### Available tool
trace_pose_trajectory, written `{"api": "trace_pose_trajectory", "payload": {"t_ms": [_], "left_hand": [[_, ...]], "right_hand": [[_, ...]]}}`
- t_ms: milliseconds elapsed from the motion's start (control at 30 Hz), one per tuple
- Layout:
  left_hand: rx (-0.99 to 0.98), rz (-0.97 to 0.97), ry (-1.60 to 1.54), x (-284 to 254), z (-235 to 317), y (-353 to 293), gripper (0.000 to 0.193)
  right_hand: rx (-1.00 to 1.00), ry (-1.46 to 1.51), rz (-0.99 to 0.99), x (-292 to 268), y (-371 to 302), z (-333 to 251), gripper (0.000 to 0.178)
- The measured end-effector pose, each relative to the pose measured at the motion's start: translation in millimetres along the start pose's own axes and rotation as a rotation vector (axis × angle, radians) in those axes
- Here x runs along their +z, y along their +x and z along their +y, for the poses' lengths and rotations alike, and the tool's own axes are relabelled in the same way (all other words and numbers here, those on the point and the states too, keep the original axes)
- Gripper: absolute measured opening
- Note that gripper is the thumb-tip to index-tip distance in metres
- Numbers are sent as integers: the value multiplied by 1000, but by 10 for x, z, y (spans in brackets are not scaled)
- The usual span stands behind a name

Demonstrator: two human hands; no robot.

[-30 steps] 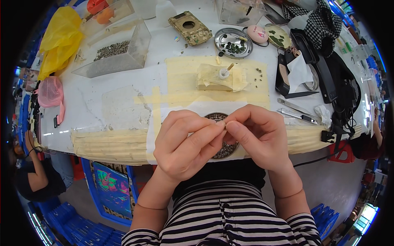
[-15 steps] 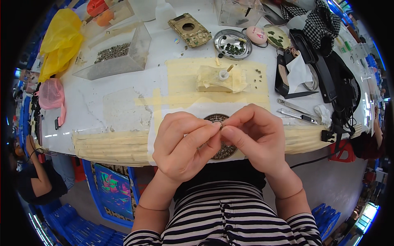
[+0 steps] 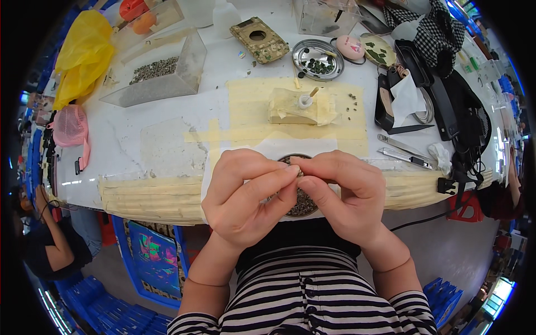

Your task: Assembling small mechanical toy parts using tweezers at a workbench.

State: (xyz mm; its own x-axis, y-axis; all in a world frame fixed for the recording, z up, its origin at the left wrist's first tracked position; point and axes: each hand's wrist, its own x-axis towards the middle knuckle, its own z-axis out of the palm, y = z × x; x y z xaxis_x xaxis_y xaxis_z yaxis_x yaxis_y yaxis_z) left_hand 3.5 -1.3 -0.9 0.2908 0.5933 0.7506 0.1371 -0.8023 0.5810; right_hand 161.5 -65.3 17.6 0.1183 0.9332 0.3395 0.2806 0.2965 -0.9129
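Note:
My left hand is closed in a pinch, thumb and forefinger pressed together on a tiny part mostly hidden by the fingertips. Right beside it, my right hand has its forefinger tip against the left fingertips. Its thumb sits a little below, with a narrow gap between; whether it also grips the part is hard to tell. Under both hands stands a round dish of small grey-brown pieces, partly covered by my fingers. A white sheet lies beneath the dish.
Beyond the hands stands a taped block with a small white cup and stick. Further back are a camouflage-patterned housing and a round metal dish. A clear tray stands left; tweezers and a utility knife lie right.
My right thumb has moved slightly down, away from its forefinger, and the right forefinger has straightened toward the left fingertips. The left hand keeps its pinch, shifted slightly left.

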Motion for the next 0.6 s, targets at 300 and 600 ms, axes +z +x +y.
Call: {"api": "trace_pose_trajectory", "payload": {"t_ms": [300, 600], "left_hand": [[42, -17, 81, 23, 4, 1, 29], [-56, 23, 30, 37, 2, -17, 28]], "right_hand": [[-115, -156, 81, 13, -37, 15, 20], [-364, -402, 156, 108, 6, 43, 25]]}}
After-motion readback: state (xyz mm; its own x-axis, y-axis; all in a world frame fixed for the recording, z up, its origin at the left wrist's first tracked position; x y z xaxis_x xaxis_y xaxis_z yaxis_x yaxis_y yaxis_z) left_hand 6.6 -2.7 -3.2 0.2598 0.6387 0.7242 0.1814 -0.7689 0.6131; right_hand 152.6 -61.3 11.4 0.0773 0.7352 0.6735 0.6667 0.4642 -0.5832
